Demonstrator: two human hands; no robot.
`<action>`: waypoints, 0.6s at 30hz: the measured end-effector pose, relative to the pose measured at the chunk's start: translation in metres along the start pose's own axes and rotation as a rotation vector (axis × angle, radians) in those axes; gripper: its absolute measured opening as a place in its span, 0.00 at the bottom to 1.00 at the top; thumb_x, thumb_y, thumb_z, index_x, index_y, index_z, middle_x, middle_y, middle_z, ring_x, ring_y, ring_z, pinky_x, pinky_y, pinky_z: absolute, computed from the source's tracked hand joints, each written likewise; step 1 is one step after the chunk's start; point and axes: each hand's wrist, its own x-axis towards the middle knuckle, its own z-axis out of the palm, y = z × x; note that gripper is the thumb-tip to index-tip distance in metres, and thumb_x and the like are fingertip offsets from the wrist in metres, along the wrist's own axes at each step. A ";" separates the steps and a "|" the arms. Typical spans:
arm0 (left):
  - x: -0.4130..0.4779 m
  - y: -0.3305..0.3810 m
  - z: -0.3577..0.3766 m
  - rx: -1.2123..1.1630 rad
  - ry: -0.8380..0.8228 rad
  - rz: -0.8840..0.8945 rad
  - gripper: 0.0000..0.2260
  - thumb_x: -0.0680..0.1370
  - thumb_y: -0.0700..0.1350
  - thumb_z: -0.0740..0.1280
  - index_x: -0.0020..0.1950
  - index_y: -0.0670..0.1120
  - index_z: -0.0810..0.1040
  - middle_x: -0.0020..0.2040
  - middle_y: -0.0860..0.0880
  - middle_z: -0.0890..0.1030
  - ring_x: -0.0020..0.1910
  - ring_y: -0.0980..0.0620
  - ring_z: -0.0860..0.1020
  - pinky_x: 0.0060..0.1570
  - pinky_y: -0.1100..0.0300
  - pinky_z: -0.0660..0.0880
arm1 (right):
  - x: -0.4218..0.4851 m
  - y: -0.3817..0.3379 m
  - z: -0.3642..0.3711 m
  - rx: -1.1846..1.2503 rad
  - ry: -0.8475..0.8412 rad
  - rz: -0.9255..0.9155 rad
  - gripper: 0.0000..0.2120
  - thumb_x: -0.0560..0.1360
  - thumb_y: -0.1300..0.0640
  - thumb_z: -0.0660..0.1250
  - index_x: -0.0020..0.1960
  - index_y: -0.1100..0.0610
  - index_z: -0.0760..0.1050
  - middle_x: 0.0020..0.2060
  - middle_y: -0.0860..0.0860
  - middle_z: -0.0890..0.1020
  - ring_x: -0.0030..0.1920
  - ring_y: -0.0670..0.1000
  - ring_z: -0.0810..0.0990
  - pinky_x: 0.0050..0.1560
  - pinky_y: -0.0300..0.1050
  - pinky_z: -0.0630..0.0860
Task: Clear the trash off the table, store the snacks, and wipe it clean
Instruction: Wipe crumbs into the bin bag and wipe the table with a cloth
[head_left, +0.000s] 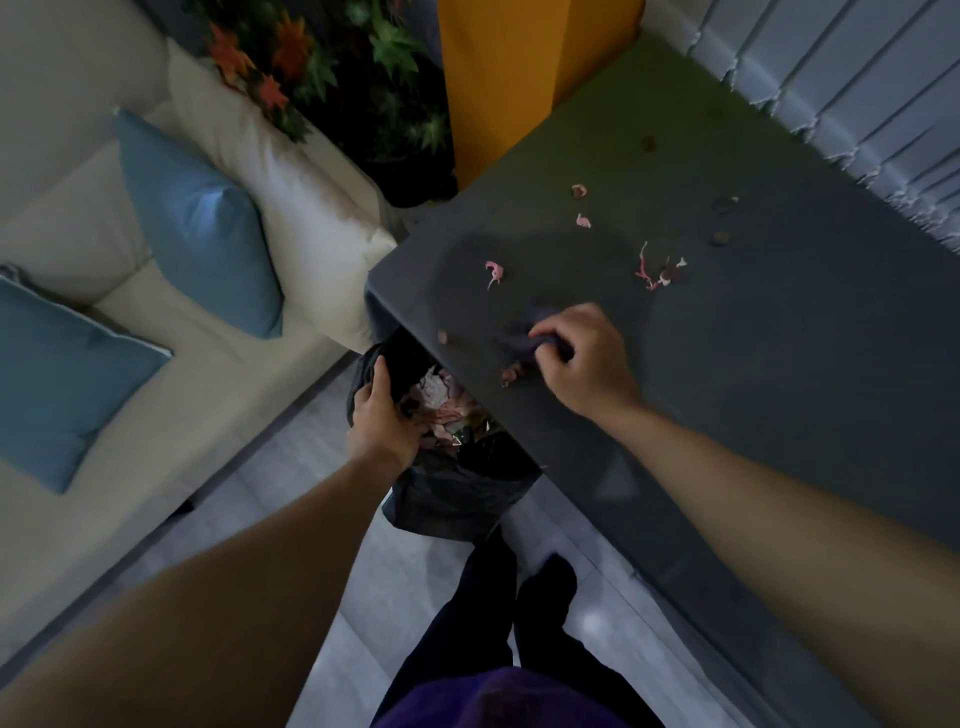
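Head view is showing a person standing at the corner of a dark worktop (779, 364), looking down at both hands. The right hand (582, 358) is resting on the worktop near its edge with fingers curled, gripping a bunched dark cloth (519, 338). The left hand (382, 421) is gripping the rim of a black trash bag (462, 488), holding it open just below the worktop's edge. Crumpled paper and wrappers (441, 400) are already lying inside the bag.

Judging by this, the clearing is well along but not finished. Small reddish crumbs (511, 373) are sitting just beside the cloth, close to the edge above the bag. Farther out, pink scraps (494, 273) and a larger cluster of them (657, 273) are lying apart on the surface, with a few dark round bits (719, 238) beyond. These are waiting to be swept in. No snack packs are showing on the visible part of the worktop, so storing is probably done, though that cannot be confirmed. A full wipe is remaining.
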 end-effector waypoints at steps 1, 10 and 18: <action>0.001 -0.001 0.000 0.002 -0.001 -0.001 0.40 0.76 0.35 0.61 0.82 0.55 0.46 0.77 0.42 0.62 0.74 0.38 0.65 0.71 0.45 0.65 | 0.010 0.003 0.001 -0.004 0.099 0.079 0.07 0.69 0.63 0.66 0.44 0.58 0.82 0.41 0.52 0.83 0.47 0.55 0.78 0.50 0.42 0.72; 0.010 -0.005 -0.002 -0.015 -0.025 -0.004 0.41 0.75 0.34 0.61 0.82 0.57 0.46 0.77 0.42 0.62 0.74 0.38 0.65 0.71 0.43 0.66 | 0.089 0.006 0.026 -0.082 -0.192 0.166 0.20 0.73 0.64 0.64 0.64 0.60 0.78 0.60 0.59 0.79 0.63 0.60 0.74 0.68 0.47 0.68; 0.008 -0.005 -0.004 -0.018 -0.038 0.015 0.42 0.74 0.35 0.62 0.82 0.56 0.46 0.78 0.42 0.62 0.75 0.39 0.65 0.71 0.43 0.66 | 0.074 -0.013 0.037 -0.036 -0.312 -0.060 0.19 0.71 0.66 0.63 0.61 0.61 0.80 0.58 0.55 0.82 0.61 0.57 0.74 0.66 0.48 0.69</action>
